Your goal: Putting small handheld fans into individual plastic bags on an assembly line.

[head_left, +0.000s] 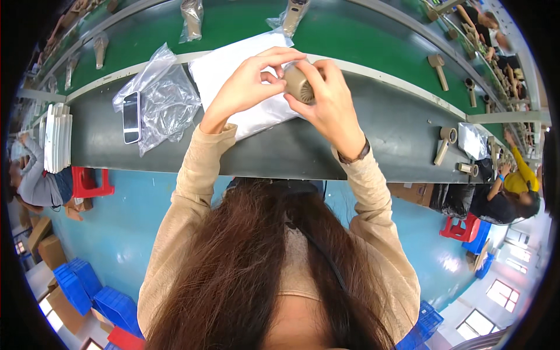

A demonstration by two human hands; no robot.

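Above the white sheet-like packaging (256,125), my right hand (331,96) is closed around a tan device with a round ribbed grille (300,84), like a hair dryer or small hand fan. Its thumb lies below the grille and its fingers curve over the top. My left hand (248,84) meets the device's left side, thumb and fingertips curled against it. Its handle cannot be made out behind my hands. The packaging lies partly on the dark work surface (385,140), under my left wrist.
A crumpled clear plastic bag (169,96) and a phone (132,116) lie at left, near a stack of white trays (57,137). Bagged tan devices (191,20) sit on the green conveyor (239,20). More devices (446,143) lie at right. Co-workers sit on both sides.
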